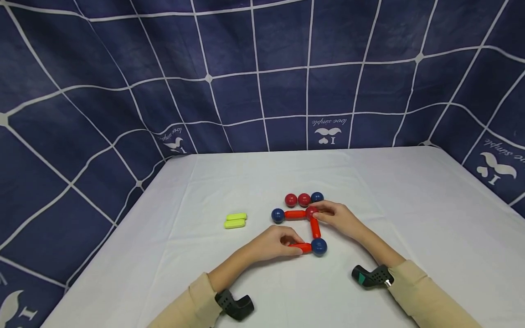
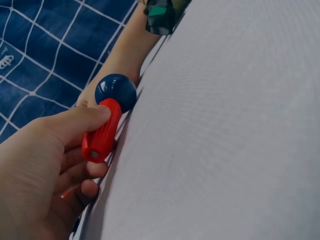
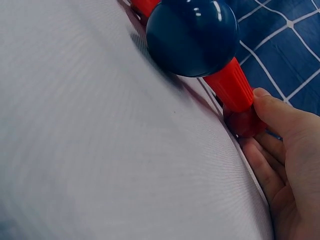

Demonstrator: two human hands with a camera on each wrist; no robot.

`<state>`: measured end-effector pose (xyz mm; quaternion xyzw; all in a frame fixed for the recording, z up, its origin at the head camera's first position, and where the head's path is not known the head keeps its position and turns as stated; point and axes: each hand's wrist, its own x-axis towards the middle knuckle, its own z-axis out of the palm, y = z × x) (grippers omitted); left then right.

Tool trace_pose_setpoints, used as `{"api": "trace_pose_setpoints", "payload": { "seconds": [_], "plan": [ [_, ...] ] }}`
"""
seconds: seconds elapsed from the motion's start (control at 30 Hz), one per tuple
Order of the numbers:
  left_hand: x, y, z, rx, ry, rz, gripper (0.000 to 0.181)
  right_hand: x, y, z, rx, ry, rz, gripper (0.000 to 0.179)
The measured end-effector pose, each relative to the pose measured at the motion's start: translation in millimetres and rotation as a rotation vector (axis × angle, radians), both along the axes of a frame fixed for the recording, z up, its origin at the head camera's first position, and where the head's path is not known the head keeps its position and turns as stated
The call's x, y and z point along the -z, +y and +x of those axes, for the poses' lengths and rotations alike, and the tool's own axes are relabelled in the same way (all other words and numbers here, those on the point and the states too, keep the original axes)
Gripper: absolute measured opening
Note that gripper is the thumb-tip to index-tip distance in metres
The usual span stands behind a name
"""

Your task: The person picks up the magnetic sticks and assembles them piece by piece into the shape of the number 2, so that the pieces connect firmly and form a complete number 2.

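The near red rod (image 1: 304, 248) is pinched between the thumb and fingers of the left hand (image 1: 272, 243), low over the white surface (image 1: 295, 296). Its right end is met by the near blue ball (image 1: 319, 246); a small metallic spot is shown on its other end in the left wrist view. The corner red ball (image 1: 310, 211) is gripped between the thumb and fingers of the right hand (image 1: 338, 218). From this ball the middle red rod (image 1: 315, 228) is run to the near blue ball, and the far red rod (image 1: 296, 214) to the far blue ball (image 1: 278, 215).

The step in hand is judged to be the setting of the near rod's angle. It is best done with the corner ball steadied and the rod guided gently around the near ball; by a sideways pull, a joint could be parted.

The left forearm (image 1: 231, 269) is angled forward and to the right, the right forearm (image 1: 383, 248) forward and to the left. The left thumb is laid over the rod, with the other fingers curled beneath and beside it; the right thumb and fingers are closed around the ball.
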<state>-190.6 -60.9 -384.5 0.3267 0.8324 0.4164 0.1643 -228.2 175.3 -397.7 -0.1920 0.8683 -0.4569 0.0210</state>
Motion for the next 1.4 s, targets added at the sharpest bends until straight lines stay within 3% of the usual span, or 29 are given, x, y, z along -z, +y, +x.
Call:
{"api": "trace_pose_setpoints", "payload": {
  "seconds": [0.73, 0.9, 1.07, 1.13, 1.23, 1.4],
  "plan": [
    [1.6, -1.4, -2.4, 0.046, 0.08, -0.019, 0.021, -3.7, -0.9, 1.2, 0.019, 0.006, 0.012, 0.041],
    [2.8, -1.0, -1.7, 0.025, 0.064, -0.018, 0.021, -6.4, -0.6, 10.2, 0.116, 0.06, 0.02, 0.041],
    [3.0, -0.2, -1.2, 0.02, 0.05, -0.013, 0.021, -6.4, 5.3, 34.5, 0.196, 0.097, 0.012, 0.034],
    [2.8, 0.0, -1.6, 0.02, 0.051, -0.005, 0.021, -5.7, 7.2, 45.3, 0.161, 0.103, -0.007, 0.03],
    [3.4, 0.1, -2.3, 0.026, 0.057, 0.013, 0.021, -2.7, 8.2, 57.8, 0.04, 0.126, -0.033, 0.028],
    [5.7, -1.0, -2.8, 0.031, 0.069, 0.019, 0.021, 2.4, 5.2, 67.1, -0.143, 0.201, -0.029, 0.037]
  ]
}}
